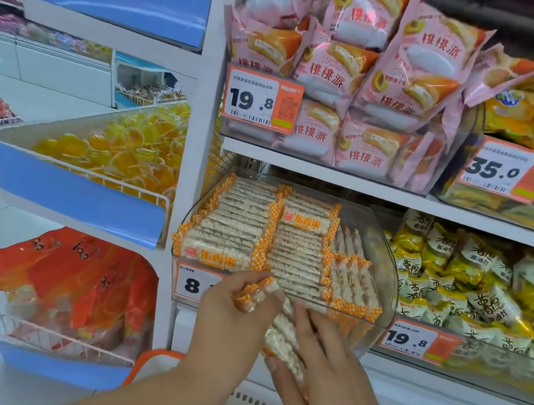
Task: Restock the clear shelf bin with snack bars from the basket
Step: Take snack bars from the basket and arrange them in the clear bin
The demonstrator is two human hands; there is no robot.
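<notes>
Left hand (236, 305) pinches one snack bar (256, 296); right hand (321, 359) grips several bars (286, 344) before the clear bin (383, 271).

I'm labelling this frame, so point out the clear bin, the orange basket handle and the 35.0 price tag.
clear bin (386, 255): head view, right wall.
orange basket handle (149, 356): head view, top curve.
35.0 price tag (502, 171): head view, printed face.

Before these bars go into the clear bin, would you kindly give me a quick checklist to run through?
1. Left hand grips snack bars: ok.
2. Right hand steadies the stack: ok.
3. Clear bin has free room at its right side: ok.
4. Bars already in the bin stand in tidy rows: ok.
5. Price tag unobstructed: not ok, the left hand covers part of it.
6. Stock left in the basket: cannot tell.
</notes>
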